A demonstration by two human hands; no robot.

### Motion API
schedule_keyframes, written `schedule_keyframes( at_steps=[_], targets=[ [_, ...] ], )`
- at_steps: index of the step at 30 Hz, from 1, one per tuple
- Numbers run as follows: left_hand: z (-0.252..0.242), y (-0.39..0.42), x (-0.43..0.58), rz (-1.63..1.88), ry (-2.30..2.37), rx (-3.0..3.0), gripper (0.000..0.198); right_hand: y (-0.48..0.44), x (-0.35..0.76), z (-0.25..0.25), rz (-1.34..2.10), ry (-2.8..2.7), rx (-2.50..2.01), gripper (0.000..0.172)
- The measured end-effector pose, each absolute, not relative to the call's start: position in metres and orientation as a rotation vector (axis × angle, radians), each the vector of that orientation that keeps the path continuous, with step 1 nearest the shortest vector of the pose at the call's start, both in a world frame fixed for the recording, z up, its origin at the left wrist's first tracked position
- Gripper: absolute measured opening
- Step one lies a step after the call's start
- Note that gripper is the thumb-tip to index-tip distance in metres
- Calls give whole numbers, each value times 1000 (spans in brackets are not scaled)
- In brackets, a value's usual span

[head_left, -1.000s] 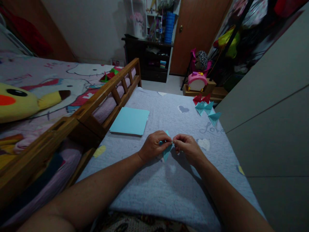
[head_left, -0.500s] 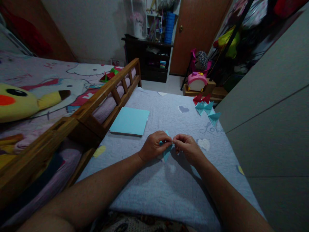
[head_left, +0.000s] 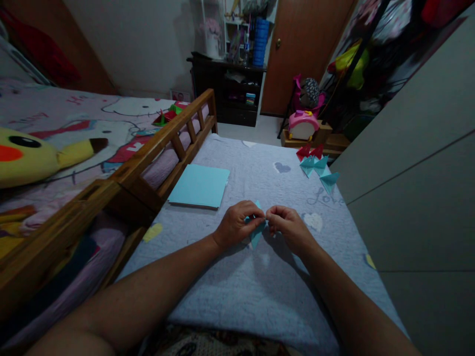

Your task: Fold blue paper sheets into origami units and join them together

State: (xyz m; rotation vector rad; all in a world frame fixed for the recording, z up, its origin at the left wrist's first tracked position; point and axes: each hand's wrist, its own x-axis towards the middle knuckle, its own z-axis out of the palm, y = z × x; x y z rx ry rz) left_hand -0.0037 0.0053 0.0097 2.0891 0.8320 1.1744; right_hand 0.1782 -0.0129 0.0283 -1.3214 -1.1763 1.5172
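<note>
A pale blue patterned cloth [head_left: 230, 296] spreads flat in front of me. Near its middle, my left hand [head_left: 235, 225] grips a small folded light-blue paper [head_left: 256, 238] between thumb and fingers, its pointed ends showing on the far and near sides of my grip. My right hand [head_left: 291, 227] is pinched closed on the paper's right tip, thumb against finger, my 2 sets of fingertips almost touching; the tip itself is mostly hidden. On the left, farther off, lies a flat stack of square light-blue sheets [head_left: 199, 185], just beside a wooden rail [head_left: 163, 137]. At the cloth's far right edge sit red folded papers [head_left: 316, 151] and, nearer, 3 light-blue folded papers [head_left: 329, 182]. Beyond the rail, on the left, a yellow plush toy [head_left: 37, 158] lies on a pale pink printed bedcover [head_left: 89, 104]
</note>
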Motion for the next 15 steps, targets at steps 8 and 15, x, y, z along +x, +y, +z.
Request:
schedule_keyframes(
  at_steps=[8,15],
  targets=[
    [12,5,-4,1136,846,2064,10,-14,180,29,1562,-1182,-1273,15],
    [12,5,-4,1137,834,2057,11,-13,183,28,1294,-1463,-1319,12]
  ],
)
